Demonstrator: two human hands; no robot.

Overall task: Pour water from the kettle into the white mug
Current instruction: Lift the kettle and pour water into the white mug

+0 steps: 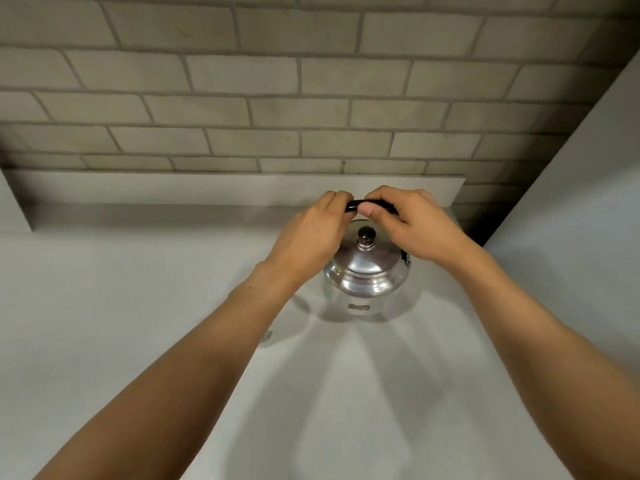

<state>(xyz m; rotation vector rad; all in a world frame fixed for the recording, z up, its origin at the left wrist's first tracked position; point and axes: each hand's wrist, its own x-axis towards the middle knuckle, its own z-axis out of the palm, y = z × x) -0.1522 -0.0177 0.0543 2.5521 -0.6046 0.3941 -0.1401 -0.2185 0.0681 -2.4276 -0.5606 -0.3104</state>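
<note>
The rounded metal kettle (pixel 365 277) is gleaming silver, its polished lid mirroring grey and brown tones. The small round knob (pixel 366 234) on the lid is showing glossy black, and so is the arched handle (pixel 360 205) above it. A small label low on the body is showing red and white. The smooth plain worktop (pixel 138 289) is looking pale grey-white. Behind, the brick-pattern tiled wall (pixel 311 81) is showing beige-grey tiles with lighter grout lines.

Counter (pixel 138 306) open left; kettle (pixel 363 278) near wall (pixel 242 109).

Pale brick-tile wall (pixel 242 109) behind white counter (pixel 138 306) w/ upstand.
</note>
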